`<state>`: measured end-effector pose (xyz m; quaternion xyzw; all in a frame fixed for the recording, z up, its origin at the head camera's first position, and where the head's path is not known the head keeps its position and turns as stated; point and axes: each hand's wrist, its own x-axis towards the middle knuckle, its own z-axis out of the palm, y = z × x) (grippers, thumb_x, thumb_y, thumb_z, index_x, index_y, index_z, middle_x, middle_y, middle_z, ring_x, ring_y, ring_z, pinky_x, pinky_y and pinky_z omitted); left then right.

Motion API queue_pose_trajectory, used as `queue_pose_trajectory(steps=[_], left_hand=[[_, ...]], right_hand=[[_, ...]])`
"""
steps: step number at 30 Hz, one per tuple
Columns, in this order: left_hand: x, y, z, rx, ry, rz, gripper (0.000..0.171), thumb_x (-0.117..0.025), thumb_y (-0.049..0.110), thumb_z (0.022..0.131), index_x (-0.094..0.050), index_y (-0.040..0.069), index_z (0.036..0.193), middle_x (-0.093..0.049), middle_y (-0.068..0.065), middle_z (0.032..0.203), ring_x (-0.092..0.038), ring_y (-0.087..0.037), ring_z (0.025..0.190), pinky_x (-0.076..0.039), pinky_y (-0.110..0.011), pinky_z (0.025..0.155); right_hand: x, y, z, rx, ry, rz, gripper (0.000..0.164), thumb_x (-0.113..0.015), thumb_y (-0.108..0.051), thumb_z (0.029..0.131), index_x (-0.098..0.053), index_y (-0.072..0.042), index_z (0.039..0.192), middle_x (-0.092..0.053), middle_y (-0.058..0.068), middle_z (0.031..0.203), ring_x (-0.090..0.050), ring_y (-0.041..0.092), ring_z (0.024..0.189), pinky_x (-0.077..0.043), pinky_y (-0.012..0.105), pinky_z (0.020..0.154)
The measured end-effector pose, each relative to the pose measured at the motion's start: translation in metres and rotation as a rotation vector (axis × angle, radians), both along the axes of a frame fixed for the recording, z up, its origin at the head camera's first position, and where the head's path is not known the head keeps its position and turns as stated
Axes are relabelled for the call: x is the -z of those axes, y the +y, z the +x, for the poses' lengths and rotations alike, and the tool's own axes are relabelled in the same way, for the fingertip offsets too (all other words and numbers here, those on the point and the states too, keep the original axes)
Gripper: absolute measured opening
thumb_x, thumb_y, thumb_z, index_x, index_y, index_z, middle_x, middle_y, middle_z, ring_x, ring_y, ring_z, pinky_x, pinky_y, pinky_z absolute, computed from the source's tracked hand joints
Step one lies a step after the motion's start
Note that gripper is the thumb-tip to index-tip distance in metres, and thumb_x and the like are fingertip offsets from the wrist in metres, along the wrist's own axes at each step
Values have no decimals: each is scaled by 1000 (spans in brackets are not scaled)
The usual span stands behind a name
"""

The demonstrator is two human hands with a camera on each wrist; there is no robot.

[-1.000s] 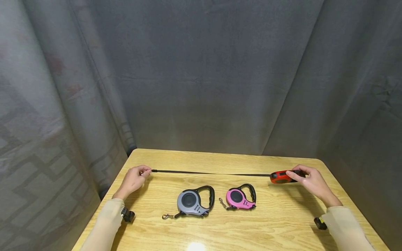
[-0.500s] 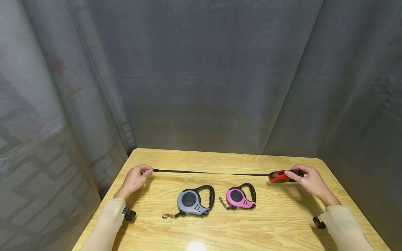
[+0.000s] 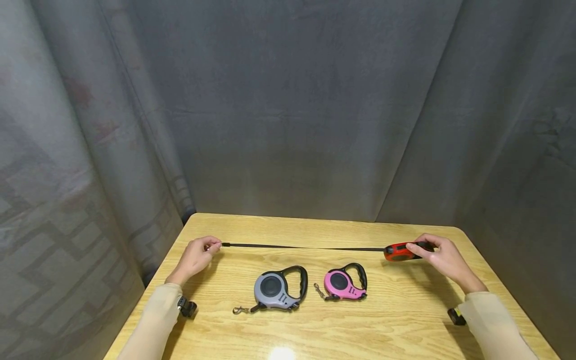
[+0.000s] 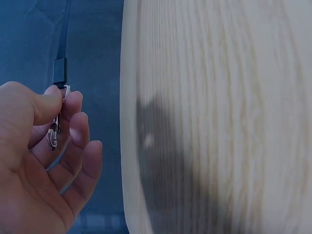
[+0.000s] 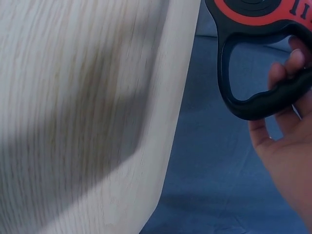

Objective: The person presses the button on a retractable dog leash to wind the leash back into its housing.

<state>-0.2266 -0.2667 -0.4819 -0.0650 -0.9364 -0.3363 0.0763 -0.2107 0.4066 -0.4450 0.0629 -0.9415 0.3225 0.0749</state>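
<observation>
My right hand [image 3: 443, 255] grips the black handle [image 5: 273, 100] of a red and black retractable dog leash [image 3: 399, 252], its fingers through the loop in the right wrist view. From its case a black strap [image 3: 270, 246] runs taut leftward above the table. At the far end my left hand [image 3: 196, 256] pinches the metal snap hook [image 4: 54, 129] between thumb and index finger, just below the strap's black end sleeve [image 4: 60, 71]. The other left fingers curl loosely behind the hook.
A grey retractable leash [image 3: 271, 290] and a smaller pink one [image 3: 339, 284] lie on the wooden table [image 3: 342, 330] in front of the strap, each with its snap hook to the left. Grey curtains [image 3: 288, 110] hang behind and at both sides.
Both hands have drawn slightly toward each other, the left to the right and the right to the left. The exposed strap is a little shorter. The leashes on the table have not moved.
</observation>
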Motion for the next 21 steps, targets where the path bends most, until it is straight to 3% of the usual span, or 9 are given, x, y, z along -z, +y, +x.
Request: queue_pose_trajectory(steps=[7,21], left_hand=[[-1,2,2,9,16,11,18,-66,18,106,-79,6,112,-77,-5,94,-55,-10,72,-44,-28,67],[-4,5,2,13,-13,13,19,-65,19,107,-78,7,115,-79,-6,100,-61,-14,81,-49,-31,75]], right_hand=[[-2,-4,0,-9,-12,-11,31,-73,-43,101,-78,-12,104,-73,7,100,-54,11,80,-42,28,71],[-6,-8,3,-26,10,-28,26,-74,-40,101,-77,-14,100,-71,4,92,-51,11,76,-39,28,69]])
